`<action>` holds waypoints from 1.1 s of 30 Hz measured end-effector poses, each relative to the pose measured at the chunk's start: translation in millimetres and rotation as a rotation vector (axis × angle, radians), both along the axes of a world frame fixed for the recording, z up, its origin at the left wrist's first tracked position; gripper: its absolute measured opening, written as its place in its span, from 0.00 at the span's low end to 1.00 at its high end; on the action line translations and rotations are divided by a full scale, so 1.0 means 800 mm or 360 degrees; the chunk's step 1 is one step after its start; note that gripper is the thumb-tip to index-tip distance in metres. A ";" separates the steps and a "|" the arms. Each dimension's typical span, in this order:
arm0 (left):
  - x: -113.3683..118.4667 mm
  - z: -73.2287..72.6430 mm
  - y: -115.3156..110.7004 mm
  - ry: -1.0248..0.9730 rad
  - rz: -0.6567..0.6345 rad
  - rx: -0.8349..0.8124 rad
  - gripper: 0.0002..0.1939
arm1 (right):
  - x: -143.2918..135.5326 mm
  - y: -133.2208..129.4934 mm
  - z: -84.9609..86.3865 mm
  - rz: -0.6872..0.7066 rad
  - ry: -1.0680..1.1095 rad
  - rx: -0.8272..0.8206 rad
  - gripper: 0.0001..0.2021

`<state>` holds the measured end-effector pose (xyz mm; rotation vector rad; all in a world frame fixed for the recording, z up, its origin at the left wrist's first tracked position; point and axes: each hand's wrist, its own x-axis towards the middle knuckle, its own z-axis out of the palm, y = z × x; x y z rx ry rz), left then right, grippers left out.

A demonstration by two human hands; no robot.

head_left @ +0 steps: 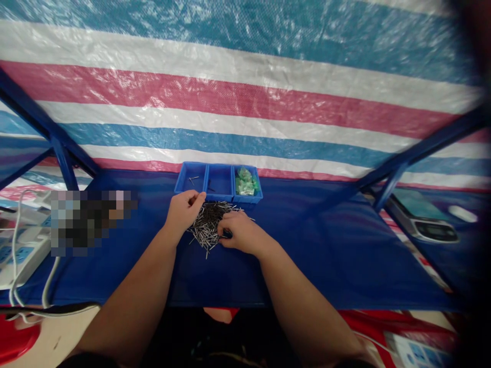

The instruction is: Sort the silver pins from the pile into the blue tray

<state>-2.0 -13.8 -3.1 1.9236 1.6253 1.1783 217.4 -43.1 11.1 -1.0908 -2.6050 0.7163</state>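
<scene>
A pile of thin metal pins (207, 227), some silver and some dark, lies on the blue table between my two hands. My left hand (184, 210) is closed at the pile's left side, thumb and forefinger together just in front of the blue bins. What it pinches, if anything, is too small to make out. On the right edge of the pile, my right hand (241, 232) has its fingers curled down with the tips together; their contents are hidden. Behind the pile, the left blue bin (186, 183) holds a few loose pins.
The middle bin (220, 190) holds a small dark piece, and the right bin holds greenish plastic bags (246, 182). White power strips (28, 258) with cables stand at far left, beside a blurred patch. A digital scale (433, 230) sits beyond the blue frame (422, 148) at right.
</scene>
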 end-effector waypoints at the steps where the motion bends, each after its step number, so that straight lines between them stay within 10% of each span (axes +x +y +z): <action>1: 0.001 0.000 0.000 0.0006 -0.0012 0.0004 0.21 | -0.001 0.000 0.000 0.0004 0.0009 0.0006 0.06; 17: 0.010 0.006 -0.011 -0.0032 -0.0398 -0.0005 0.20 | -0.006 0.003 -0.002 0.0073 0.0206 0.0139 0.04; 22: 0.019 0.013 -0.019 -0.0098 -0.0748 -0.0079 0.10 | 0.000 0.009 -0.005 -0.0196 0.0433 0.0247 0.03; 33: 0.013 0.006 -0.013 -0.0028 -0.0701 0.0085 0.06 | -0.002 0.013 -0.012 -0.0520 0.0745 0.0137 0.02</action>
